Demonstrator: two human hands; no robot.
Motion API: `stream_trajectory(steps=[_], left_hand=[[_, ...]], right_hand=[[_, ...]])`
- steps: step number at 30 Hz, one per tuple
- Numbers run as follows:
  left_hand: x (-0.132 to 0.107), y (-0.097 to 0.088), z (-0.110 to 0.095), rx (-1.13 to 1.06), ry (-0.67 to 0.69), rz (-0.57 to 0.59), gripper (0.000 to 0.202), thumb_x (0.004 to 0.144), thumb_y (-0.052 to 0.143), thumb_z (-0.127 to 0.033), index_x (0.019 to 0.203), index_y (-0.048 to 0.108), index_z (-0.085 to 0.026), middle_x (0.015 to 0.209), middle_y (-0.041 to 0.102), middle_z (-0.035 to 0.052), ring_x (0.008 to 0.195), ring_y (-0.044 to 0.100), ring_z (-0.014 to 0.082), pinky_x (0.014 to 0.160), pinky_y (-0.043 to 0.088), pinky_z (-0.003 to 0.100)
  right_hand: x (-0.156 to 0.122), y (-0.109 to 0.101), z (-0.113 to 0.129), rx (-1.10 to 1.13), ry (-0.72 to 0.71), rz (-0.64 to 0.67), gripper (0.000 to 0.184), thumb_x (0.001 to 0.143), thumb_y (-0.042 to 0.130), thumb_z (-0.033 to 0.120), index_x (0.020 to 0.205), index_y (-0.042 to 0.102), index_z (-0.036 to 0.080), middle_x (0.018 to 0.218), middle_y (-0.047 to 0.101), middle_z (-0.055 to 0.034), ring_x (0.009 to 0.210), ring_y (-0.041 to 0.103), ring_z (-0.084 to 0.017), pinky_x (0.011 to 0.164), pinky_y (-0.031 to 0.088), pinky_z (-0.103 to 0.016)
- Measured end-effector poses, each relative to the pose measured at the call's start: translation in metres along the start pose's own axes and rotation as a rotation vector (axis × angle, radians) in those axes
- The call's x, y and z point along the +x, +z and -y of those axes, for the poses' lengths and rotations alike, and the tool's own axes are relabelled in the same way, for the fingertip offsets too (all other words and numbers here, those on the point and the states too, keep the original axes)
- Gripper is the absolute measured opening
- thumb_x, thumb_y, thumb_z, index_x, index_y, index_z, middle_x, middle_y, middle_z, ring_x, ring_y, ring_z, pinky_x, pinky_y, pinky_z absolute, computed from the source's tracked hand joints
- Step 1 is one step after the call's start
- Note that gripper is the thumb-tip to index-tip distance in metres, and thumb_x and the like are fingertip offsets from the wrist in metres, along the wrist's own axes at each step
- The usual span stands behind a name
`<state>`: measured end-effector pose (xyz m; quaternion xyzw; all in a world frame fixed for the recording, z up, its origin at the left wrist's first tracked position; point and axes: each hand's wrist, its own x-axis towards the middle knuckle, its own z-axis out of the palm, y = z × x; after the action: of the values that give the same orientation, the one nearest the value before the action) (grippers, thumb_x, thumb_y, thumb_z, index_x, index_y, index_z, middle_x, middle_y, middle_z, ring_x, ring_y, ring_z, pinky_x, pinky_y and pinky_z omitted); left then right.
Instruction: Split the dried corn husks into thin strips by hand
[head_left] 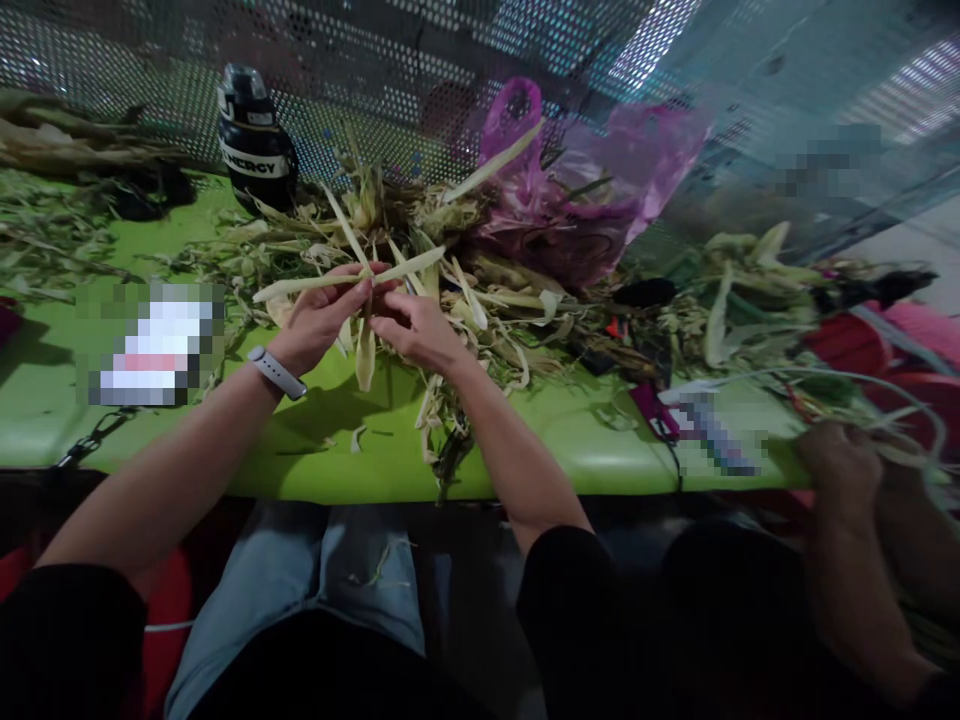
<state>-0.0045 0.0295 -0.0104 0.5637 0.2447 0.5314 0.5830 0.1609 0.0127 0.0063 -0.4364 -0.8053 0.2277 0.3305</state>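
Note:
Pale green-white leaf strips [409, 265], much like dried corn husk, cross one another in a star shape over the table. My left hand [322, 318] pinches them at the crossing, thumb on top. Close beside it, my right hand [415, 325] has its fingers curled in at the same crossing, against the strips' lower side; its fingertips are partly hidden. One broad strip [365, 360] hangs down below the hands. Behind them lies a heap of loose husks and shredded leaves [315, 245].
A black bottle [259, 150] and a pink plastic bag [570, 210] stand at the back of the green table [315, 470]. Phones lie left [157, 345] and right [716, 435]. At the far right are a co-worker's hands [844, 460] and red containers [919, 400].

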Motion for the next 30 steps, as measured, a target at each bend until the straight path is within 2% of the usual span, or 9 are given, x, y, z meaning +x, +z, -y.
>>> stream_trajectory(steps=[3,6,12,17,21,24,26,30], left_hand=[[-0.001,0.001,-0.002,-0.007,0.01,0.008,0.04,0.08,0.077,-0.041,0.113,0.071,-0.019,0.113,0.074,0.0091,0.114,0.067,0.0236,0.102,0.053,0.037],[-0.003,0.002,-0.005,0.022,-0.017,0.008,0.041,0.078,0.079,-0.039,0.112,0.071,-0.018,0.108,0.075,0.0098,0.108,0.07,0.0227,0.097,0.056,0.035],[-0.006,0.001,-0.016,0.06,-0.068,-0.02,0.044,0.078,0.078,-0.041,0.112,0.071,-0.014,0.106,0.076,0.0129,0.105,0.071,0.0253,0.085,0.06,0.034],[-0.002,-0.006,-0.017,0.13,-0.05,0.017,0.044,0.081,0.076,-0.041,0.115,0.071,-0.013,0.099,0.077,0.0125,0.095,0.072,0.0209,0.086,0.057,0.033],[0.0,-0.01,-0.014,0.116,-0.019,0.001,0.04,0.082,0.075,-0.04,0.113,0.071,-0.015,0.093,0.076,0.0088,0.09,0.071,0.0173,0.083,0.056,0.029],[0.001,-0.008,-0.01,0.078,-0.039,-0.026,0.034,0.082,0.074,-0.038,0.109,0.07,-0.018,0.083,0.071,0.0039,0.078,0.067,0.0131,0.076,0.054,0.027],[0.001,-0.006,-0.008,0.045,-0.033,-0.024,0.027,0.083,0.073,-0.036,0.104,0.071,-0.019,0.076,0.067,0.0005,0.071,0.062,0.0102,0.072,0.052,0.025],[0.002,-0.004,-0.009,0.049,-0.011,-0.012,0.019,0.086,0.07,-0.032,0.1,0.071,-0.02,0.07,0.06,-0.0025,0.064,0.053,0.007,0.064,0.046,0.021]], right_hand=[[0.006,0.016,-0.006,0.163,0.068,0.015,0.021,0.085,0.058,0.034,0.078,0.061,0.014,0.064,0.055,0.0009,0.059,0.045,-0.01,0.059,0.04,-0.026],[0.007,0.022,-0.01,0.279,0.076,0.044,0.02,0.086,0.058,0.031,0.077,0.062,0.014,0.061,0.054,0.0021,0.055,0.046,-0.009,0.057,0.041,-0.024],[0.003,0.014,-0.008,0.402,0.089,0.235,0.018,0.089,0.055,0.024,0.081,0.066,0.012,0.057,0.054,0.0032,0.052,0.05,-0.009,0.052,0.041,-0.022],[0.004,0.007,-0.008,0.48,0.061,0.35,0.021,0.09,0.061,0.03,0.08,0.065,0.012,0.057,0.054,0.0035,0.052,0.049,-0.007,0.051,0.041,-0.02],[0.004,0.006,-0.009,0.485,0.087,0.366,0.019,0.09,0.061,0.029,0.08,0.064,0.012,0.059,0.055,0.0034,0.052,0.05,-0.006,0.051,0.042,-0.018],[0.005,0.008,-0.011,0.521,0.116,0.362,0.014,0.089,0.06,0.022,0.081,0.063,0.011,0.063,0.058,0.0031,0.051,0.05,-0.005,0.05,0.042,-0.017],[0.005,0.011,-0.012,0.546,0.113,0.406,0.012,0.087,0.06,0.02,0.079,0.062,0.012,0.063,0.057,0.0037,0.05,0.049,-0.004,0.049,0.042,-0.017],[0.004,0.009,-0.01,0.518,0.118,0.427,0.014,0.087,0.063,0.025,0.079,0.062,0.013,0.061,0.055,0.0044,0.05,0.049,-0.005,0.048,0.04,-0.019]])
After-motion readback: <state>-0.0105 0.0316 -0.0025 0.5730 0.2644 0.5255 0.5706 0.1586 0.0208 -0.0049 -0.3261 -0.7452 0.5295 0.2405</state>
